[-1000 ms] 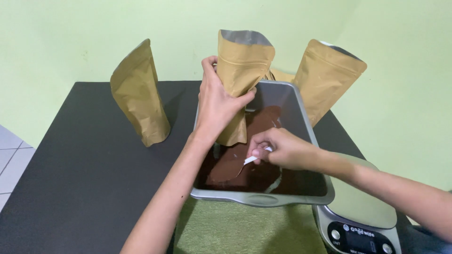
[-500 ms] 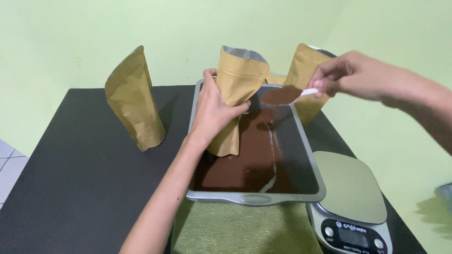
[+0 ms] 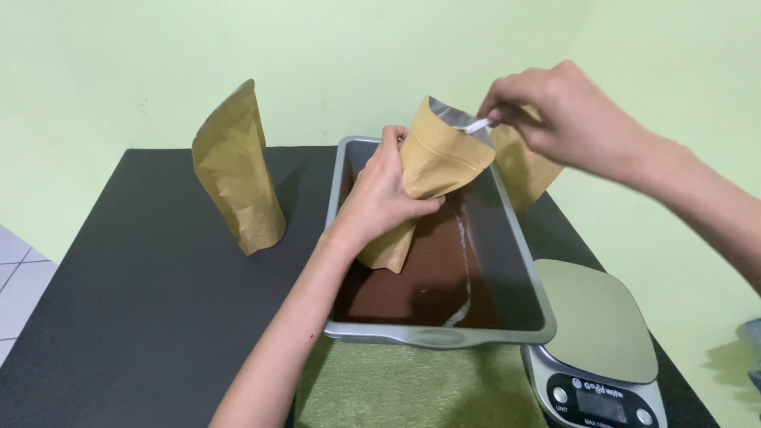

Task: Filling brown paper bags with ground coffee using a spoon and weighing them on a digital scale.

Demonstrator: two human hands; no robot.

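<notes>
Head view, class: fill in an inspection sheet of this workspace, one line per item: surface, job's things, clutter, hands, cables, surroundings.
Surface: black table, with a green mat under the tray's near end.
Job's things: grey metal tray holding brown powder; open tan pouch tilted over the tray; white scoop at the pouch mouth.
Clutter: second tan pouch standing left of the tray; third pouch behind the right hand; kitchen scale at the right.
Hands: left hand grips the open pouch; right hand holds the scoop.
Cables: nothing seen.
Surroundings: pale green wall; tiled floor at the left.
</notes>
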